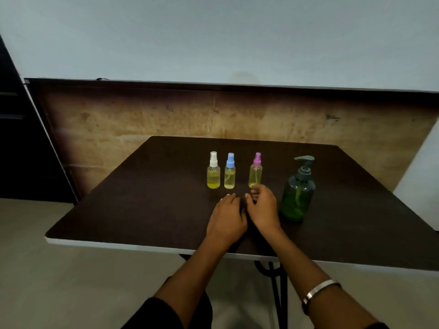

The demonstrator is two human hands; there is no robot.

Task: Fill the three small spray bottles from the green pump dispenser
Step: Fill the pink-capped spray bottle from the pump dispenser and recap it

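Observation:
Three small spray bottles stand upright in a row on the dark table [142, 198], each holding yellowish liquid: a white-capped bottle [213, 172], a blue-capped bottle [229, 172] and a pink-capped bottle [255, 172]. To their right stands the green pump dispenser [298, 193] with its dark pump head on. My left hand [226, 217] rests on the table in front of the bottles, fingers loosely curled, holding nothing. My right hand [262, 207] lies beside it, fingertips just below the base of the pink-capped bottle, empty.
The table's near edge [118, 244] is white and its black metal legs [275, 293] show below. A brown panel [142, 119] runs along the wall behind. A dark cabinet [14, 138] stands at the left.

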